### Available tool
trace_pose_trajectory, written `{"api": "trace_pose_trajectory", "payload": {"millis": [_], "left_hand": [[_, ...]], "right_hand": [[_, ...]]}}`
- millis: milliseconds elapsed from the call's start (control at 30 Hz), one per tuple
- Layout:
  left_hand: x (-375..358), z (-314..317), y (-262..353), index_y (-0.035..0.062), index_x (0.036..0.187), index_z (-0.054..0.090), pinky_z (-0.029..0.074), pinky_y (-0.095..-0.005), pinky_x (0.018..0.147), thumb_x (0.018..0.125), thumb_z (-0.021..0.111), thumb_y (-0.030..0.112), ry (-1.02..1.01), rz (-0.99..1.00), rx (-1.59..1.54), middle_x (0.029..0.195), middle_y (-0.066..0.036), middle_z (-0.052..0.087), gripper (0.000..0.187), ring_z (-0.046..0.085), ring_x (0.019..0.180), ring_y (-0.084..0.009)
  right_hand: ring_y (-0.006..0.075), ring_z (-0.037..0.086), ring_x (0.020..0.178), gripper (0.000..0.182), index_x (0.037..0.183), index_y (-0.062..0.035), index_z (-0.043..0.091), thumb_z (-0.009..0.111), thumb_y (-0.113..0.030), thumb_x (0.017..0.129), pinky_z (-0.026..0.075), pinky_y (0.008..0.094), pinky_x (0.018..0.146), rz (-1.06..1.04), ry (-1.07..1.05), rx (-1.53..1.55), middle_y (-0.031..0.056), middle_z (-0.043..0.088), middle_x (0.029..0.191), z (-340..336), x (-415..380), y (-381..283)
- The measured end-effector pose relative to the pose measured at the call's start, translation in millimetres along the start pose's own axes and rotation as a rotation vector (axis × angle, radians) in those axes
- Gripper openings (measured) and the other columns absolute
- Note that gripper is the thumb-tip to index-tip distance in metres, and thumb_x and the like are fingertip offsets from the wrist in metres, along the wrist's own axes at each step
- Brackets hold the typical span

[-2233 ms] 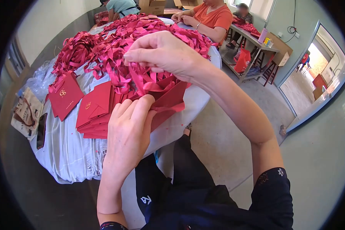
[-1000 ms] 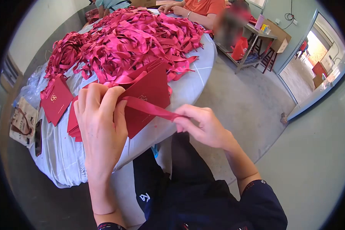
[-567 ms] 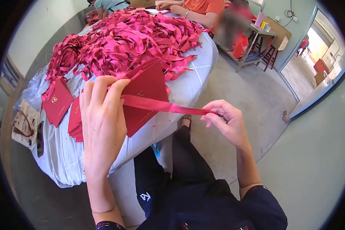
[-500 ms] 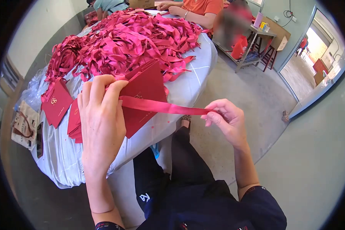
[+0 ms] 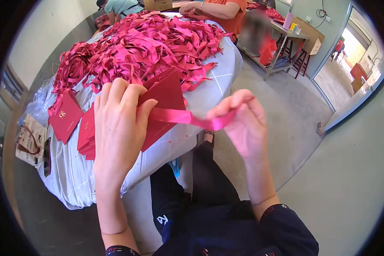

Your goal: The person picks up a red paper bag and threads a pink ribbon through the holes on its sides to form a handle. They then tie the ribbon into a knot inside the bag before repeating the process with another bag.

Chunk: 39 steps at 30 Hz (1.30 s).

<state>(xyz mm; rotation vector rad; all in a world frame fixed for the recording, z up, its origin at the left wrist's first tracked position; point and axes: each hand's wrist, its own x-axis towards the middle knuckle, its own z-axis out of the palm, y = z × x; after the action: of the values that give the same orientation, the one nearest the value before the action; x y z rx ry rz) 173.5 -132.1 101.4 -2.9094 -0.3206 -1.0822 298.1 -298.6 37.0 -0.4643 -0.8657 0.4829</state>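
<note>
My left hand (image 5: pixel 119 123) is closed over the top edge of a dark red printed card (image 5: pixel 162 96) with small pale lettering. It also pinches one end of a pink-red ribbon (image 5: pixel 177 116), which runs across the card to the right. My right hand (image 5: pixel 245 123), slightly blurred, has its fingers curled around the ribbon's other end, where the ribbon bends upward. Just left of my left wrist sits a fanned stack of similar cards (image 5: pixel 86 136). Farther left lies another dark red card (image 5: pixel 66 117) with a gold logo.
A large heap of pink-red ribbons (image 5: pixel 141 47) covers much of the white-clothed table (image 5: pixel 147 164). A canvas bag (image 5: pixel 31 141) and clear plastic (image 5: pixel 38 100) lie at the left edge. People are across the table, one in an orange shirt (image 5: pixel 226 15). A metal side table (image 5: pixel 281 42) stands beyond.
My right hand has moved up and slightly left and turned, so the straight ribbon now sags and bends. My left thumb has shifted right along the ribbon.
</note>
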Motion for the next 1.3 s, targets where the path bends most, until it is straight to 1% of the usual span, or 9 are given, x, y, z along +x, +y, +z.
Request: {"api": "trace_pose_trajectory", "payload": {"millis": [33,167,300,433,500,633,700,800,1300], "left_hand": [[2.8,1.0,0.4,0.0,0.095,0.06,0.04,-0.0377,0.082,0.08,0.06,0.003,0.002,-0.001,0.001,0.089,-0.012,0.055,0.015,0.051,0.09,-0.0286],[11.6,10.0,-3.6,-0.0015,0.09,0.061,0.04,-0.036,0.079,0.081,0.061,0.007,-0.071,0.025,-0.045,0.082,-0.012,0.058,0.013,0.053,0.085,-0.0278],[11.3,11.9,-10.5,-0.0018,0.095,0.063,0.041,-0.0345,0.075,0.081,0.06,0.004,-0.065,0.009,-0.173,0.079,-0.013,0.06,0.016,0.054,0.077,-0.0261],[11.9,9.5,-19.0,-0.0022,0.102,0.064,0.044,-0.0306,0.074,0.082,0.06,0.0,-0.157,-0.08,-0.338,0.08,-0.012,0.062,0.021,0.057,0.076,-0.0194],[10.0,15.3,-24.9,-0.004,0.1,0.064,0.046,-0.0292,0.069,0.082,0.059,0.0,-0.133,-0.155,-0.721,0.082,-0.012,0.066,0.019,0.061,0.074,-0.0178],[9.5,3.8,-29.6,-0.0048,0.103,0.062,0.048,-0.0246,0.069,0.084,0.058,0.0,-0.278,-0.245,-0.815,0.084,-0.009,0.067,0.02,0.059,0.076,-0.0108],[8.3,1.3,-31.1,-0.0032,0.105,0.064,0.047,-0.0211,0.076,0.086,0.06,0.001,-0.362,-0.315,-0.918,0.089,-0.003,0.065,0.02,0.057,0.084,-0.0061],[6.9,0.5,-36.3,-0.0034,0.104,0.064,0.047,-0.0205,0.076,0.087,0.059,0.0,-0.438,-0.429,-0.948,0.09,-0.002,0.065,0.018,0.058,0.083,-0.0056],[-0.4,4.9,-42.4,-0.0043,0.103,0.063,0.048,-0.0212,0.076,0.089,0.057,0.001,-0.409,-0.346,-1.045,0.09,-0.002,0.065,0.017,0.059,0.083,-0.0057]], "right_hand": [[0.0223,0.063,0.085,0.017,0.107,-0.0033,0.052,0.053,-0.015,0.095,0.05,0.0344,0.075,0.001,-0.002,0.0,0.0122,0.062,0.094,0.9,3.1,1.9],[0.0142,0.063,0.065,0.017,0.11,-0.0001,0.049,0.051,-0.007,0.095,0.047,0.0233,0.057,0.241,-0.004,-0.487,0.0109,0.065,0.082,12.7,14.4,25.4],[0.008,0.06,0.064,0.015,0.103,0.0017,0.056,0.056,-0.01,0.093,0.046,0.0205,0.054,0.313,0.024,-0.571,0.0066,0.065,0.081,9.6,23.7,48.8],[0.0046,0.056,0.061,0.014,0.097,0.0014,0.06,0.057,-0.012,0.093,0.044,0.0188,0.052,0.252,0.099,-0.638,0.0041,0.065,0.076,18.9,29.0,53.1],[0.0036,0.054,0.06,0.014,0.094,0.0014,0.06,0.058,-0.012,0.093,0.043,0.0184,0.052,0.263,0.118,-0.666,0.0031,0.063,0.072,27.9,27.8,48.8],[0.0023,0.05,0.058,0.012,0.089,0.0012,0.059,0.057,-0.01,0.093,0.04,0.018,0.051,0.186,0.088,-0.833,-0.0005,0.057,0.067,32.8,23.9,49.0],[0.002,0.049,0.057,0.012,0.088,0.0011,0.058,0.056,-0.01,0.093,0.038,0.0179,0.05,0.142,0.069,-0.903,-0.0015,0.054,0.066,34.5,21.5,48.6],[0.0014,0.046,0.056,0.012,0.086,0.0015,0.058,0.055,-0.007,0.093,0.037,0.018,0.05,0.119,0.067,-0.95,-0.0026,0.052,0.064,41.9,19.6,44.1],[0.0,0.04,0.053,0.009,0.083,0.001,0.058,0.057,-0.005,0.09,0.03,0.0193,0.046,0.031,0.002,-1.083,-0.004,0.05,0.061,46.1,20.7,45.6]]}}
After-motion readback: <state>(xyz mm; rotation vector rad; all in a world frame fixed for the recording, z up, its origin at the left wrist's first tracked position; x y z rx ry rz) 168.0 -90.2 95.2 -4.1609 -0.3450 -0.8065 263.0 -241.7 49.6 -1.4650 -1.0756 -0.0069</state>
